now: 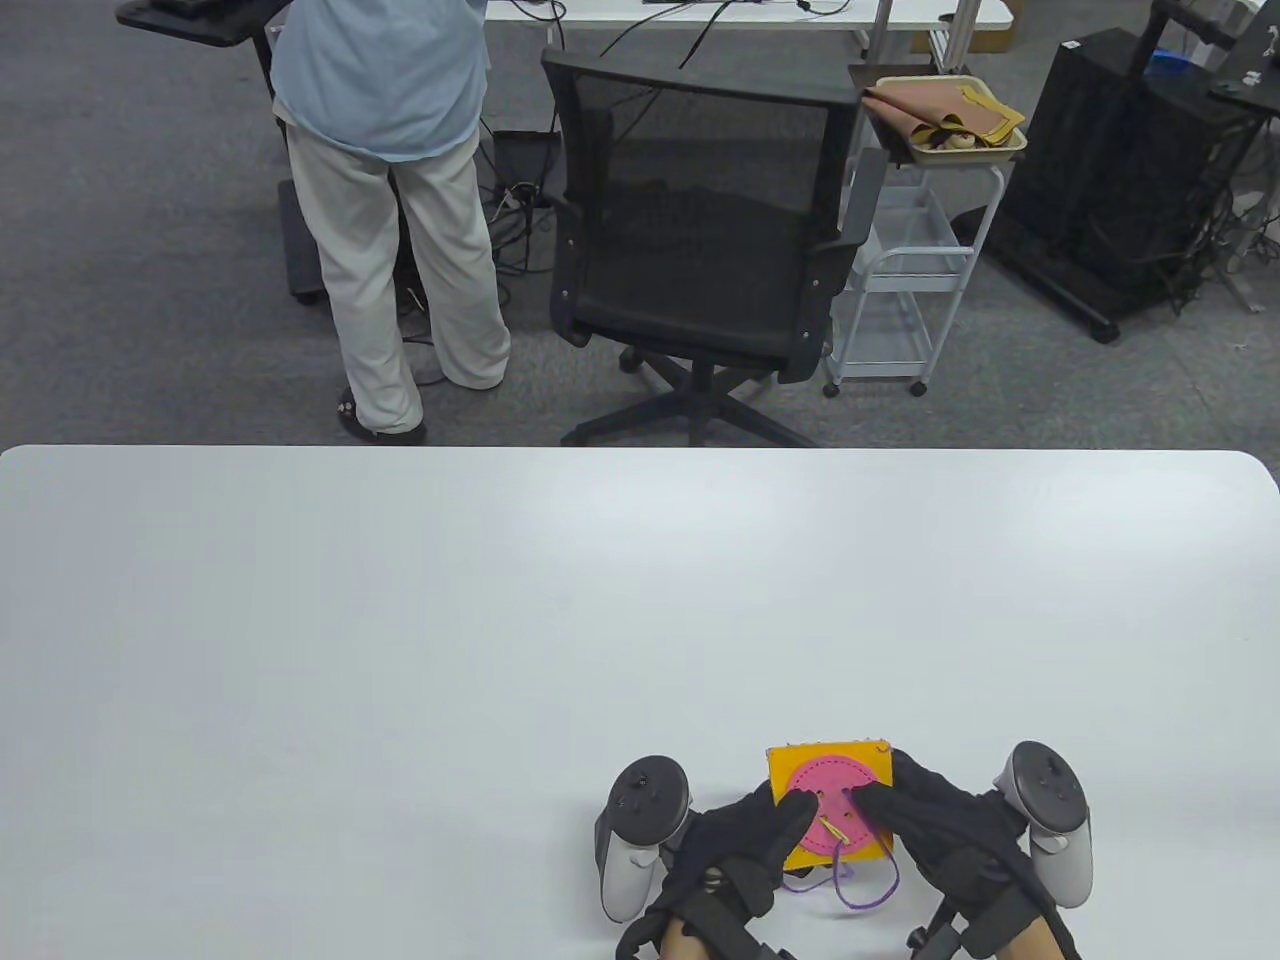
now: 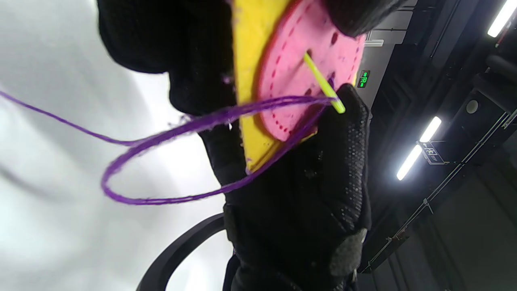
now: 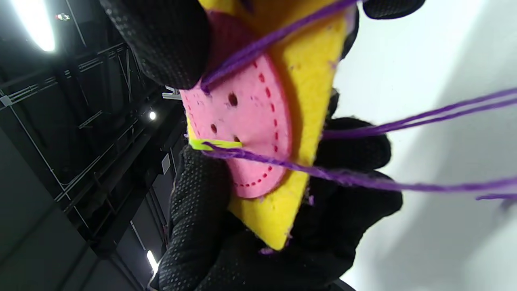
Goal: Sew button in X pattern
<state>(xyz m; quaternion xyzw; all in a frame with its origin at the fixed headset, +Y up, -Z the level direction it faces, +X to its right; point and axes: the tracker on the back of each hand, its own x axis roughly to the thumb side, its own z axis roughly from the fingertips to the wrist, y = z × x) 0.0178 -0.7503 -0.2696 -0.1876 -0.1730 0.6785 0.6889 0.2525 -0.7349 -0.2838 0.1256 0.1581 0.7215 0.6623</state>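
Observation:
A yellow felt square (image 1: 872, 762) with a pink felt button (image 1: 830, 785) sewn on it is held up off the white table at the near edge. My left hand (image 1: 775, 825) grips its left side and my right hand (image 1: 895, 805) grips its right side, thumbs on the button's face. A yellow-green needle (image 1: 836, 831) sticks out of one of the button's holes (image 2: 323, 83), its threaded end beside a gloved thumb. Purple thread (image 1: 865, 895) runs from it in loose loops toward the table (image 2: 161, 137). The right wrist view shows the button (image 3: 250, 121), needle (image 3: 214, 144) and thread (image 3: 363, 182).
The white table (image 1: 500, 620) stretches away in front of the hands. Beyond its far edge stand a black office chair (image 1: 700, 230), a person in light clothes (image 1: 400, 200) and a white cart (image 1: 920, 260).

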